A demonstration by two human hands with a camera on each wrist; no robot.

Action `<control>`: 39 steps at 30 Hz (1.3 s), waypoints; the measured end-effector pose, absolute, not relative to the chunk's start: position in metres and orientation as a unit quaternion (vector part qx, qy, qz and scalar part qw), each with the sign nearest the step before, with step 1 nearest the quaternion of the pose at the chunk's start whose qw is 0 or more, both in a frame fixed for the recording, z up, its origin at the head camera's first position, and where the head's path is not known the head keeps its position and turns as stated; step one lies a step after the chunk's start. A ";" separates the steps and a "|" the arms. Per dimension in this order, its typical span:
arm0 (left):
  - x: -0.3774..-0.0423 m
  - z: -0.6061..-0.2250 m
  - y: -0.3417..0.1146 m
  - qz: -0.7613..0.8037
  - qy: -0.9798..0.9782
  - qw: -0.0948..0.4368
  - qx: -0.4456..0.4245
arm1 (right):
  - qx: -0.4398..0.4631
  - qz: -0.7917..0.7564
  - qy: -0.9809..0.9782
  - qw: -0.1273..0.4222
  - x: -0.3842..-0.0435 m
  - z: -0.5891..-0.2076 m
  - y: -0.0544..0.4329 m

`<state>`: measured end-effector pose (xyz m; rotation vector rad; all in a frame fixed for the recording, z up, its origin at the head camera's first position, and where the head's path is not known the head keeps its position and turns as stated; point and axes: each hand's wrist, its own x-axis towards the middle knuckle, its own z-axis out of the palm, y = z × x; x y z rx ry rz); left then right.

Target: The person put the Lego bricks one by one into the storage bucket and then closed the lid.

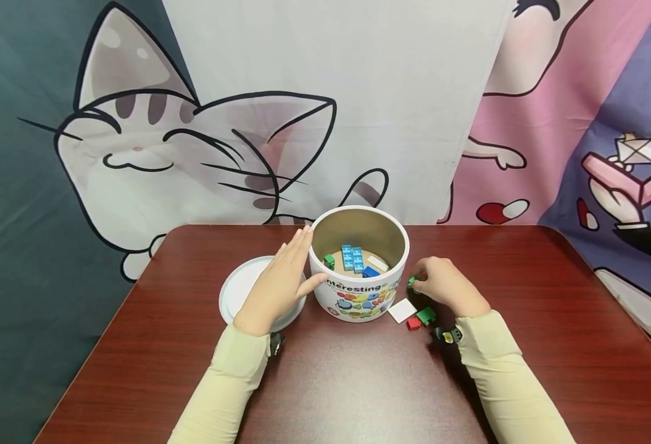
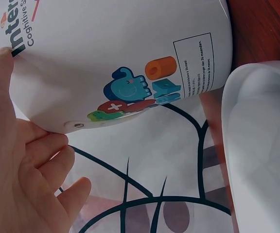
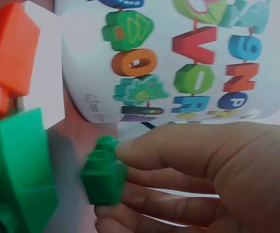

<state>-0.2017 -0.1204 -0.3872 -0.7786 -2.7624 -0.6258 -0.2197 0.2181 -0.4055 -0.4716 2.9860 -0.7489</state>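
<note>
A round white tub (image 1: pixel 353 302) with printed toy pictures stands on the table, its top uncovered. Inside it lie blue bricks (image 1: pixel 353 259), a green brick (image 1: pixel 329 261) and a white piece (image 1: pixel 377 264). My left hand (image 1: pixel 277 280) rests against the tub's left side, fingers extended; the left wrist view shows thumb and fingertips touching its printed wall (image 2: pixel 106 58). Right of the tub, my right hand (image 1: pixel 447 285) pinches a small green brick (image 3: pixel 103 174) between thumb and fingers. Near that hand lie a white square plate (image 1: pixel 402 311), a red brick (image 1: pixel 413 324) and another green brick (image 1: pixel 427 316).
A round white lid (image 1: pixel 242 287) lies left of the tub, partly under my left forearm and hand. The brown wooden table (image 1: pixel 358 382) ends at a back edge before a cloth backdrop (image 1: pixel 414 92) with cartoon drawings. Dark wrist devices (image 1: pixel 446 337) sit by the cuffs.
</note>
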 end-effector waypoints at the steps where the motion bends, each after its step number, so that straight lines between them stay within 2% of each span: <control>1: -0.202 -0.387 -0.120 -0.211 -0.936 0.101 -0.264 | -0.151 -0.241 0.959 0.010 -0.219 -0.404 0.218; 18: -0.202 -0.388 -0.121 -0.215 -0.934 0.103 -0.265 | -0.135 -0.234 0.963 0.020 -0.220 -0.410 0.216; 26: -0.202 -0.388 -0.121 -0.211 -0.935 0.106 -0.265 | -0.130 -0.242 0.960 0.052 -0.220 -0.411 0.214; 39: -0.202 -0.388 -0.121 -0.215 -0.934 0.105 -0.266 | -0.146 -0.235 0.961 0.022 -0.221 -0.408 0.217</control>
